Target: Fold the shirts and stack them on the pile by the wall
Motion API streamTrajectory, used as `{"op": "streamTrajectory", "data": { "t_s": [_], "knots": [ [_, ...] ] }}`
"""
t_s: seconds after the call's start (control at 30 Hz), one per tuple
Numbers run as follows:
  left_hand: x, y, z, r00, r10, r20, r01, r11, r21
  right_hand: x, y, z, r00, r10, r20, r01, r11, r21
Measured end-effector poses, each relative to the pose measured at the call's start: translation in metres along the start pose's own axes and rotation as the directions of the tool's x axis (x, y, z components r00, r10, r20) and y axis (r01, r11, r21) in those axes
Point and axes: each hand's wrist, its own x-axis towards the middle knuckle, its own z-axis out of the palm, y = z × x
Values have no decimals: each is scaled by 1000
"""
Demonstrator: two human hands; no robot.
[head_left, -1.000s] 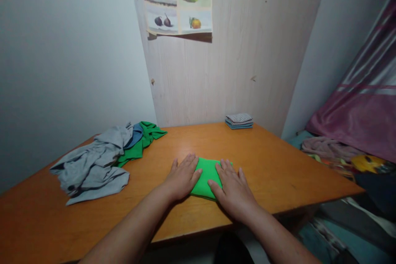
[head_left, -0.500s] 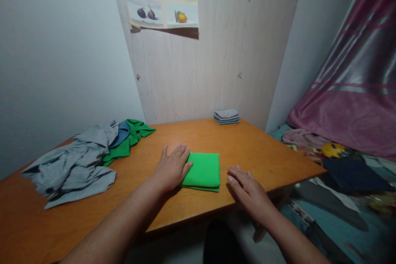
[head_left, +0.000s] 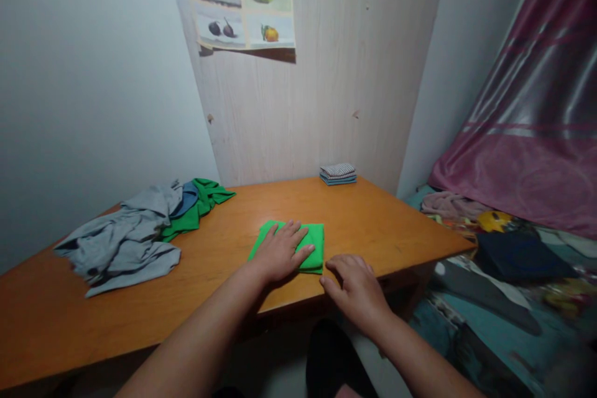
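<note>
A folded bright green cloth (head_left: 313, 241) lies near the front edge of the orange wooden table (head_left: 382, 224). My left hand (head_left: 280, 251) rests flat on top of it, fingers spread and pointing away from me. Beside the cloth's near right corner, my right hand (head_left: 355, 286) sits at the table's front edge with its fingers bent downward, holding nothing that I can see.
A heap of unfolded grey, blue and green clothes (head_left: 135, 236) lies at the table's left. A small stack of folded cloths (head_left: 338, 173) sits at the far edge by the wall. A bed with mixed clothes (head_left: 504, 242) and a purple curtain fills the right.
My left hand slid from the cloth's left edge onto its top. My right hand left the cloth and drew back to the table's front edge. The view swung slightly.
</note>
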Motion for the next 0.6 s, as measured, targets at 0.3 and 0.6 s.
{"op": "streamTrajectory", "data": {
  "t_s": [0.3,0.6],
  "knots": [
    [-11,2,-2,998,65,-25,-65,997,-39,17,-16,14,999,8,-32,-16,971,-239],
    [-36,7,-6,975,133,-175,-160,976,-150,48,-27,4,995,49,-91,-55,996,-72]
  ]
}}
